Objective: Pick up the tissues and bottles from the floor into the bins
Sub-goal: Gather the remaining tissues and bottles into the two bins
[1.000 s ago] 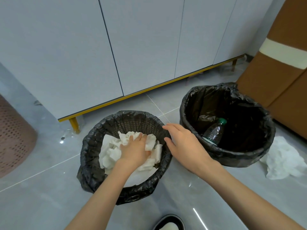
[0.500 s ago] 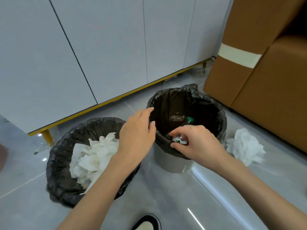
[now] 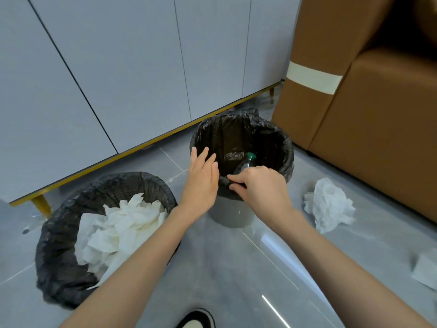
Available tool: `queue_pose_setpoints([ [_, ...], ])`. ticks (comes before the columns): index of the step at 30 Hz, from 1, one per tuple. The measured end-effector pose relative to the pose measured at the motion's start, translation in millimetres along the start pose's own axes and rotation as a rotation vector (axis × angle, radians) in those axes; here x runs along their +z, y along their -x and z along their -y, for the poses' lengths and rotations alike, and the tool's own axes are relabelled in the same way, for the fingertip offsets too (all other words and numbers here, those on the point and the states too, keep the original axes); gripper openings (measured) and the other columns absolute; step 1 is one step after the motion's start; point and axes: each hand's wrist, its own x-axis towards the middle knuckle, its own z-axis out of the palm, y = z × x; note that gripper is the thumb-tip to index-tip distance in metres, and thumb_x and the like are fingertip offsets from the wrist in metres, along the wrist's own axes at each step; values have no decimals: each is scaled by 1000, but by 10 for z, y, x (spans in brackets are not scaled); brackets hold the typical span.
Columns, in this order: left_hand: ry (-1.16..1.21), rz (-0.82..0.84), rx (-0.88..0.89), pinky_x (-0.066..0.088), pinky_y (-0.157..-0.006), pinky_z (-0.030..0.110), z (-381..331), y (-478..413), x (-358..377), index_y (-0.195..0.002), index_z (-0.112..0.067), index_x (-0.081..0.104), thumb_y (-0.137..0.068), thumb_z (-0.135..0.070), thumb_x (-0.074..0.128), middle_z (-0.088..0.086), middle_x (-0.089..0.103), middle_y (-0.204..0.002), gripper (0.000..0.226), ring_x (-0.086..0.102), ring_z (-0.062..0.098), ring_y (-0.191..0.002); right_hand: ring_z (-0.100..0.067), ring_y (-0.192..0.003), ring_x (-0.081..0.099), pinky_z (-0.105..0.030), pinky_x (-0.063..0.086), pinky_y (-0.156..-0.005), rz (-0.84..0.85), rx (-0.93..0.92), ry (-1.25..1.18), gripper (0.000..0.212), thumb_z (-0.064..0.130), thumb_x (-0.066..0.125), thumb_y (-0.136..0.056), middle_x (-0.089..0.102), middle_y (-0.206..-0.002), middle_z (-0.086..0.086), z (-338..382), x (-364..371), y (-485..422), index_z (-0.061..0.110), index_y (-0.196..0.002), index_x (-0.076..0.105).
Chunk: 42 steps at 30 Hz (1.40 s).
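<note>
Two bins lined with black bags stand on the grey floor. The left bin [image 3: 59,263] holds a heap of white tissues [image 3: 118,233]. The right bin [image 3: 279,147] holds a clear bottle with a green cap [image 3: 248,160]. My right hand [image 3: 257,185] pinches the black liner at the right bin's near rim. My left hand [image 3: 203,181] hovers open by that bin's left rim, fingers straight. A crumpled tissue [image 3: 328,204] lies on the floor to the right of the bin, and a flat tissue [image 3: 425,268] lies at the right edge.
Grey cabinet doors [image 3: 142,67] on gold legs run along the back. A brown sofa [image 3: 378,126] fills the right side, close to the right bin. My shoe [image 3: 198,319] shows at the bottom edge.
My left hand has left the tissues in the left bin and moved to the right bin's rim. My right hand has come onto that rim and pinched the liner. The view has turned right.
</note>
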Motion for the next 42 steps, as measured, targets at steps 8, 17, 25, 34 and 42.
queue_pose_setpoints([
  [8,86,157,-65,4,-112,20,84,-481,-92,-151,-13,13,-104,-29,27,0,-5,-160,52,-4,14,-147,-25,-104,55,-37,50,-79,-127,185,-116,26,27,54,-95,70,-103,-3,-148,206,-434,28,-117,68],
  [17,-295,293,-403,4,-118,39,482,556,-506,-151,-9,-8,-97,-48,38,12,-15,-158,81,-13,30,-145,-24,-100,50,-34,45,-88,-370,-2,-263,33,7,66,-81,63,-109,-2,106,608,-322,12,-113,66],
  [25,-292,226,-287,23,-111,24,554,1018,-336,-152,-11,3,-101,-28,35,7,19,-157,62,23,18,-142,-25,-108,48,-38,46,-92,-244,22,-254,39,5,65,-78,56,-123,-3,214,940,-158,15,-116,63],
  [34,-286,270,-113,49,-89,43,615,354,-148,-148,-18,21,-99,-24,38,9,52,-131,52,54,27,-110,-22,-129,39,-34,34,-110,-246,88,-279,50,2,62,-82,49,-136,-5,134,926,-186,10,-130,53],
  [42,-361,250,-48,39,-103,36,494,192,-74,-150,-16,18,-100,-29,38,9,46,-138,55,43,25,-124,-15,-138,30,-27,31,-110,-151,62,-319,55,-1,51,-86,37,-148,0,35,909,-122,13,-139,45],
])
